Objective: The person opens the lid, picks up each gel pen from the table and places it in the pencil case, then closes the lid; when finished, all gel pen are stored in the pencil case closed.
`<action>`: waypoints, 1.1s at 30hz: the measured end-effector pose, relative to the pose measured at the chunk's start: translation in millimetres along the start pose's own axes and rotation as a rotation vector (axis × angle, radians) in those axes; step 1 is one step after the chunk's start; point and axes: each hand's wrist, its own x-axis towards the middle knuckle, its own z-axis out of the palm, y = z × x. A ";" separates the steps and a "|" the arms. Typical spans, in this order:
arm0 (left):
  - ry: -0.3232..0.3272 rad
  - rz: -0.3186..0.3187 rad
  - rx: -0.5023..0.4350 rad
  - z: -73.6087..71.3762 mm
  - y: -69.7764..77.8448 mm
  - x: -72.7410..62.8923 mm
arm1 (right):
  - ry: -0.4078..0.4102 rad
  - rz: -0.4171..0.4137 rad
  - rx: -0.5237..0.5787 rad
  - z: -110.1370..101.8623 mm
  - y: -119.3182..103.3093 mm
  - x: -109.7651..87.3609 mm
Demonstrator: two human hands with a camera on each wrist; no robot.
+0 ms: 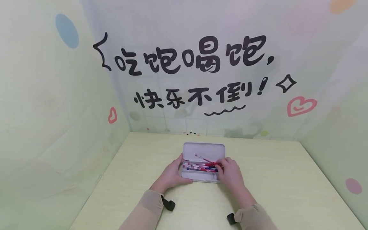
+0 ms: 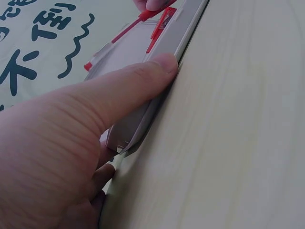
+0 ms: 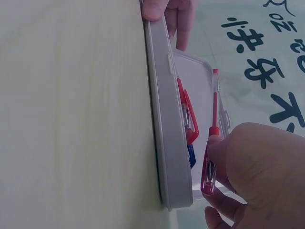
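A pale grey pencil case (image 1: 188, 176) lies on the table with its lid (image 1: 198, 150) raised at the back. My left hand (image 1: 172, 174) grips its left end, the thumb along the front wall, as the left wrist view also shows. Between the thumb and fingers of my right hand (image 1: 231, 172) is a red gel pen (image 3: 214, 114), held above the case's right side with its clear end slanting up and left. Several more pens (image 1: 198, 166), with red and dark blue caps, lie in the back compartment. The front compartment has a small divider near its right end.
The case stands toward the back of a light wooden table (image 1: 267, 179). Behind it rises a pale printed backdrop (image 1: 161, 28) with large black characters, and similar sheets hang at both sides. Dark straps (image 1: 168, 203) are at the wrists.
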 end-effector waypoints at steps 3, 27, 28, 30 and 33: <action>-0.001 -0.003 0.001 -0.1 0.4 0.1 | -0.018 -0.018 -0.012 4.7 -5.5 2.5; 0.005 0.010 0.011 0.5 -0.8 1.6 | -0.115 -0.023 -0.125 11.6 -17.7 4.9; 0.006 0.010 0.010 0.6 -0.9 1.6 | -0.113 -0.021 -0.122 11.6 -17.6 4.8; 0.007 0.009 0.010 0.8 -0.9 1.4 | -0.109 -0.016 -0.116 12.2 -17.1 4.6; 0.009 0.011 0.006 0.6 -0.3 1.0 | -0.088 0.000 -0.091 11.4 -17.3 4.7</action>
